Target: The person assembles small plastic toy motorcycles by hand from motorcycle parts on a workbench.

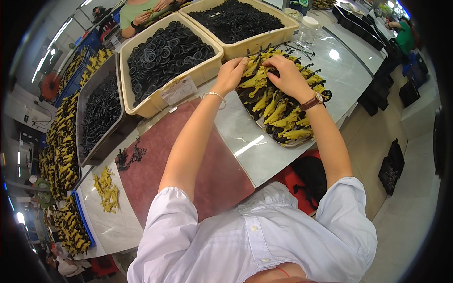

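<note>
Several yellow toy motorcycles [279, 109] with black wheels lie packed in slanting rows at the right of the table. My left hand [232, 74] is at the far left corner of these rows, its fingers closed on the edge of a toy motorcycle [255, 81]. From the right, my right hand [289, 79] reaches over the same toy, fingers bent and thumb tucked in around its upper part. The fingertips partly hide what they grip. Black handlebar-like parts stick up just beyond both hands.
Beyond my left arm stand a cream bin [137, 106] of black wheels, another cream bin [255, 35] of small black parts and a grey bin [80, 137]. A reddish mat [198, 174] carries black pieces. Glasses [302, 48] and a clear jar [308, 29] lie past the toys. Another person [134, 14] works opposite.
</note>
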The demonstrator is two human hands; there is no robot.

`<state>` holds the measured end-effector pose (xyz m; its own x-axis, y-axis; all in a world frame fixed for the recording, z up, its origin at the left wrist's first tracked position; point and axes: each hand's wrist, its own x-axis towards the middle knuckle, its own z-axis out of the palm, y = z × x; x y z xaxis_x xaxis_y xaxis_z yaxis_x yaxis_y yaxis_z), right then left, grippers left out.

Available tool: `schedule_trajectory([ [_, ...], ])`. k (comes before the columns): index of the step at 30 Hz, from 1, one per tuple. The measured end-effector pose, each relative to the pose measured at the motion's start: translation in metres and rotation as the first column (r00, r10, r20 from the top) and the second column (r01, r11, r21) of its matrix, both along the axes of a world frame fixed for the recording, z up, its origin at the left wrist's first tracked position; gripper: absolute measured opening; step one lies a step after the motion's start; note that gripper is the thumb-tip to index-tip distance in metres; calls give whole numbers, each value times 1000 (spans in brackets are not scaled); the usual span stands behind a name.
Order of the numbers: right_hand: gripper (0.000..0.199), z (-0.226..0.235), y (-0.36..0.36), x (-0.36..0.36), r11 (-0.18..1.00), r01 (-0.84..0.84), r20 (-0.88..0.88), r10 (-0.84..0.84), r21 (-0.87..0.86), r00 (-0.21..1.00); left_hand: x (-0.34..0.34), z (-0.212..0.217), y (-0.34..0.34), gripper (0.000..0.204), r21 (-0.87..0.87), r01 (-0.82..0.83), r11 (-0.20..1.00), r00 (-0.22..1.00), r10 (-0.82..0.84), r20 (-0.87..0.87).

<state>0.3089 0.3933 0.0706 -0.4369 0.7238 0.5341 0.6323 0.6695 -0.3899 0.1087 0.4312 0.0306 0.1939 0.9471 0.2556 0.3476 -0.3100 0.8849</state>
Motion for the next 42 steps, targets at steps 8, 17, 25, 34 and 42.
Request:
schedule_trajectory([
  [8,23,6,-3,7,1000,15,57,-16,22,998,1,-22,-2,35,-144,-13,990,945,59,323],
  [17,30,6,-4,9,992,22,-50,-29,-128,998,-7,-13,-18,33,69,-49,996,989,39,143],
  [25,42,-4,14,15,1000,17,-49,-17,-8,999,-10,-17,-23,33,147,-106,983,994,104,17],
  [34,42,-13,28,15,989,-4,-24,0,-146,1000,-12,-30,-23,28,67,-135,989,983,125,134],
  [42,34,-3,37,15,981,109,152,-84,-162,985,1,-25,-36,25,113,-148,983,954,111,278],
])
